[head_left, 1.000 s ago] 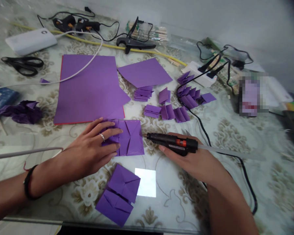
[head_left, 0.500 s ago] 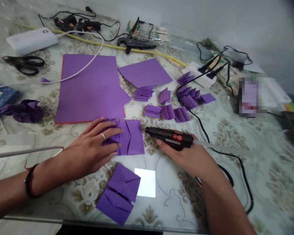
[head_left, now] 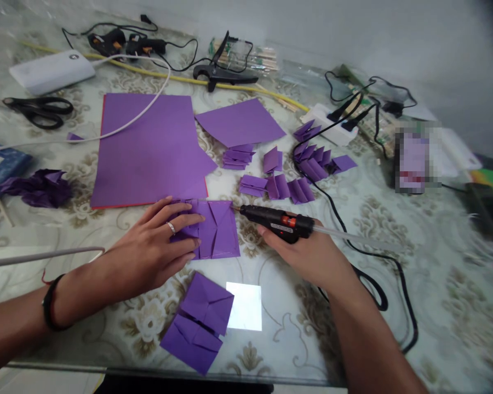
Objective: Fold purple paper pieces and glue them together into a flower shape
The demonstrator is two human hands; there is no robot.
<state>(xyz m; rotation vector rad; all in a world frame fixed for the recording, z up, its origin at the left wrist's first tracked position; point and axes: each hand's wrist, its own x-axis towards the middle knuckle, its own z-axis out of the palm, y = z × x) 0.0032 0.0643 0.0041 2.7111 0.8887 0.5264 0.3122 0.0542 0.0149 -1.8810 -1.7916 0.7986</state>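
Note:
My left hand [head_left: 162,238] lies flat with spread fingers on a folded purple paper piece [head_left: 224,235], covering its left part. My right hand [head_left: 304,251] is wrapped round a black glue gun [head_left: 277,220] with a clear glue stick out of its back. The gun's nozzle is at the upper right corner of the folded piece; whether it touches is too small to tell. Below them lies another folded purple piece [head_left: 198,323], in two joined halves.
Purple sheets [head_left: 148,148] lie behind my left hand, small pleated purple papers [head_left: 277,186] behind the gun. Black scissors [head_left: 41,109], crumpled paper [head_left: 41,189] and a white power bank [head_left: 51,71] are at left. A black cord [head_left: 337,205] runs round my right arm from a power strip [head_left: 331,125].
The glue gun in my right hand has moved a little up and left, to the paper's upper right corner. My left hand holds its place on the paper. The whole view has shifted slightly.

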